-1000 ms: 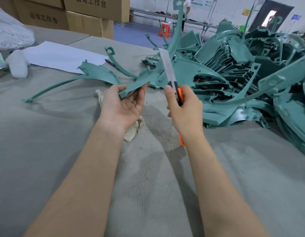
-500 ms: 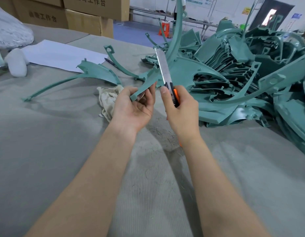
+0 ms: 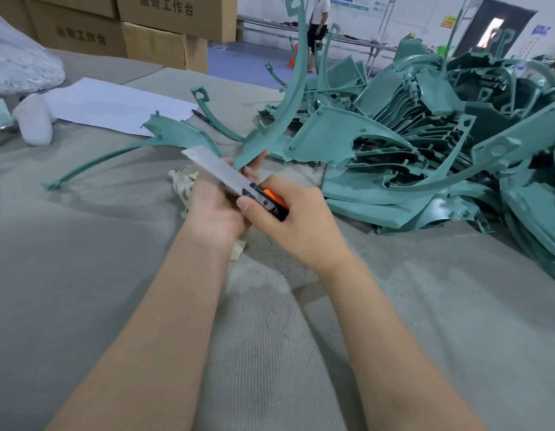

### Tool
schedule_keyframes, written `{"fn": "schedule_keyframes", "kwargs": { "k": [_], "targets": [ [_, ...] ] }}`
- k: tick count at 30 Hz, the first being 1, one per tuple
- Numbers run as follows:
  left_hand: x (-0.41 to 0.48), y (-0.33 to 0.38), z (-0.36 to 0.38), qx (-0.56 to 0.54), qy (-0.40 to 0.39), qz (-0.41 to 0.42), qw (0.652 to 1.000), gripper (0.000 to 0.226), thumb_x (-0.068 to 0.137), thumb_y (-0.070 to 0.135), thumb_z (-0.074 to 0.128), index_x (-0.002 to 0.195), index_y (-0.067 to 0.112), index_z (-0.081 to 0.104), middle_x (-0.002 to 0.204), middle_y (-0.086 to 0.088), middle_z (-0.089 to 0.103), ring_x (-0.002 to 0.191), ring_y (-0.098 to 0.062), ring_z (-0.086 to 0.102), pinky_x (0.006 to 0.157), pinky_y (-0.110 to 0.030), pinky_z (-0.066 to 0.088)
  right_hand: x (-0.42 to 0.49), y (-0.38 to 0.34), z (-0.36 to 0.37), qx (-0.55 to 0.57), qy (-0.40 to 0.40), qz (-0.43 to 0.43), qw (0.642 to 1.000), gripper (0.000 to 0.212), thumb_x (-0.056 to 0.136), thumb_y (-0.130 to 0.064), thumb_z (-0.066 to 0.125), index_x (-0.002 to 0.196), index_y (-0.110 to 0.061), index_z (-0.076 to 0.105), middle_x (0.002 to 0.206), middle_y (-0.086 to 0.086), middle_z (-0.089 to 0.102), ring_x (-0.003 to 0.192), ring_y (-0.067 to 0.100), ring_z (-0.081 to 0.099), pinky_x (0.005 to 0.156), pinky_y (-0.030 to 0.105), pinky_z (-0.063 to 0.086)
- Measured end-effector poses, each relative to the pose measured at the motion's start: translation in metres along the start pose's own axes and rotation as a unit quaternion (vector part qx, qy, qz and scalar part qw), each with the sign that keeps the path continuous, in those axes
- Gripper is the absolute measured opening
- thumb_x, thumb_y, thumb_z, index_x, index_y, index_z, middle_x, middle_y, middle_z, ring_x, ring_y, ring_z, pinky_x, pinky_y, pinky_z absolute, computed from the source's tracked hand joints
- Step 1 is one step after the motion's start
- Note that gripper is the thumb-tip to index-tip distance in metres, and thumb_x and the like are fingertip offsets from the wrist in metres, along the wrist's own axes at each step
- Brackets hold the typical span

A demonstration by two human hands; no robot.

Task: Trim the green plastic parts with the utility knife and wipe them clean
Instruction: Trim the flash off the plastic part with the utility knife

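A pile of green parts (image 3: 425, 157) covers the far right of the grey table (image 3: 83, 275), and both hands work just to the left of it, at its near edge. The left hand (image 3: 214, 209) pinches the lower end of a long curved green part (image 3: 296, 98), fingertips closed against the strip. The part rises from the hand and arcs up along the pile's left side, its looped top near the upper edge of the view. The right hand (image 3: 296, 225), touching the left hand on the side nearer the pile, is wrapped round the orange and black handle of the utility knife (image 3: 235, 181), with the thumb laid along the handle's side. The long blade is run far out and slants up and away from the pile, crossing over the left hand. The blade hides the spot, so I cannot tell whether its edge touches the held part. Under the left hand, on the side away from the pile, a crumpled pale rag (image 3: 181, 181) lies on the table. Further left of the pile a second green part (image 3: 173, 135) lies flat, its thin tail stretching away. Behind it is a white sheet of paper (image 3: 114, 104), with a dark pen (image 3: 203, 117) at the corner nearest the pile. Cardboard boxes (image 3: 158, 42) stand beyond the table, far to the pile's left.
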State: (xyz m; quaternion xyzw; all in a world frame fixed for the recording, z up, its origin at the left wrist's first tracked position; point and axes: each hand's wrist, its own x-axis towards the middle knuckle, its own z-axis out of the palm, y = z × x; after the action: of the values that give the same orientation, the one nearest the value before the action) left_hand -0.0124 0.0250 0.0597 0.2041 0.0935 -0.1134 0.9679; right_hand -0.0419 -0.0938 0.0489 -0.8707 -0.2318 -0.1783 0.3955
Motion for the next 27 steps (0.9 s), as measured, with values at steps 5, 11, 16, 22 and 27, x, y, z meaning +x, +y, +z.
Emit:
{"fn": "schedule_keyframes", "kwargs": {
  "k": [5, 11, 16, 22, 27],
  "targets": [
    [0.005, -0.001, 0.002, 0.014, 0.021, 0.001, 1.0, 0.021, 0.094, 0.016, 0.041, 0.088, 0.006, 0.058, 0.073, -0.005, 0.065, 0.061, -0.009, 0.057, 0.064, -0.012, 0.049, 0.003, -0.003, -0.012, 0.026, 0.072, 0.005, 0.997, 0.028, 0.092, -0.04, 0.061, 0.069, -0.028, 0.05, 0.052, -0.009, 0.048, 0.047, 0.009, 0.048, 0.047, 0.026, 0.037],
    [0.001, -0.004, 0.007, 0.047, 0.003, -0.016, 0.999, 0.02, 0.092, 0.014, 0.043, 0.092, 0.003, 0.06, 0.084, -0.014, 0.073, 0.041, -0.005, 0.043, 0.04, -0.012, 0.038, 0.003, 0.029, -0.035, 0.028, 0.236, 0.143, 0.961, 0.041, 0.096, -0.048, 0.053, 0.065, -0.027, 0.036, 0.049, -0.015, 0.044, 0.05, 0.016, 0.041, 0.055, 0.043, 0.045],
    [-0.002, -0.004, 0.009, 0.039, -0.006, -0.041, 0.998, 0.021, 0.092, 0.011, 0.043, 0.09, 0.0, 0.06, 0.082, -0.017, 0.071, 0.037, -0.004, 0.041, 0.034, -0.011, 0.035, 0.003, 0.035, -0.033, 0.026, 0.24, 0.143, 0.96, 0.042, 0.096, -0.047, 0.053, 0.065, -0.026, 0.035, 0.047, -0.019, 0.041, 0.049, 0.008, 0.033, 0.057, 0.046, 0.047],
    [-0.001, -0.001, 0.007, 0.005, 0.008, -0.032, 0.999, 0.019, 0.093, 0.011, 0.043, 0.092, -0.001, 0.058, 0.083, -0.019, 0.071, 0.036, -0.003, 0.04, 0.031, -0.011, 0.031, 0.003, 0.027, -0.018, 0.011, 0.172, 0.111, 0.979, 0.034, 0.095, -0.045, 0.057, 0.068, -0.029, 0.043, 0.05, -0.012, 0.039, 0.048, 0.009, 0.039, 0.048, 0.03, 0.038],
    [0.0, 0.003, 0.002, -0.024, 0.017, -0.01, 1.0, 0.016, 0.094, 0.011, 0.042, 0.086, 0.001, 0.053, 0.074, -0.017, 0.067, 0.037, -0.004, 0.038, 0.032, -0.01, 0.03, 0.002, 0.018, -0.006, -0.011, 0.103, 0.065, 0.992, 0.022, 0.095, -0.04, 0.059, 0.078, -0.028, 0.051, 0.052, -0.012, 0.041, 0.047, 0.005, 0.038, 0.049, 0.021, 0.027]
  ]
}}
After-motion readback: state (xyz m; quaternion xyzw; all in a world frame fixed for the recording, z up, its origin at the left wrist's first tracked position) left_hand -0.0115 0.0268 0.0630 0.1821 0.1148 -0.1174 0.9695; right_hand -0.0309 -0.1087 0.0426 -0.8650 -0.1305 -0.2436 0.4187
